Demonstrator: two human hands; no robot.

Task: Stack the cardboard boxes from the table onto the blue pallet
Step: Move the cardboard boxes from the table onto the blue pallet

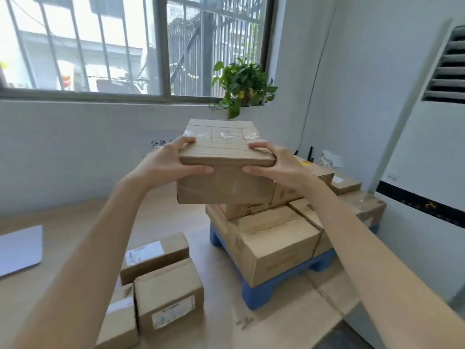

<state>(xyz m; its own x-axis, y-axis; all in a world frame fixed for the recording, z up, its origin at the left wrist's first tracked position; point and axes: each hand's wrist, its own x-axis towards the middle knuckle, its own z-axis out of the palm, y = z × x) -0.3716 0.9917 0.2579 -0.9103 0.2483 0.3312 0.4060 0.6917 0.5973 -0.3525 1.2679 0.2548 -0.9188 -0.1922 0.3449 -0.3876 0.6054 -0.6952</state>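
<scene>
Cardboard box [224,157], taped, is held level in the air above the stacked boxes [276,238] on the blue pallet [261,293], near face turned toward the camera; its long axis cannot be told. The near upper corners are gripped by the left hand [171,162] and right hand [279,165], fingers curled over the top, thumbs pressed on the front.

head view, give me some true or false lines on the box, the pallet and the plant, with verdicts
1. The left hand and right hand both hold one box. True.
2. The blue pallet carries nothing. False: stacked boxes sit on it.
3. A plant stands by the window. True.
4. The held box has open flaps. False: it is taped shut.
</scene>
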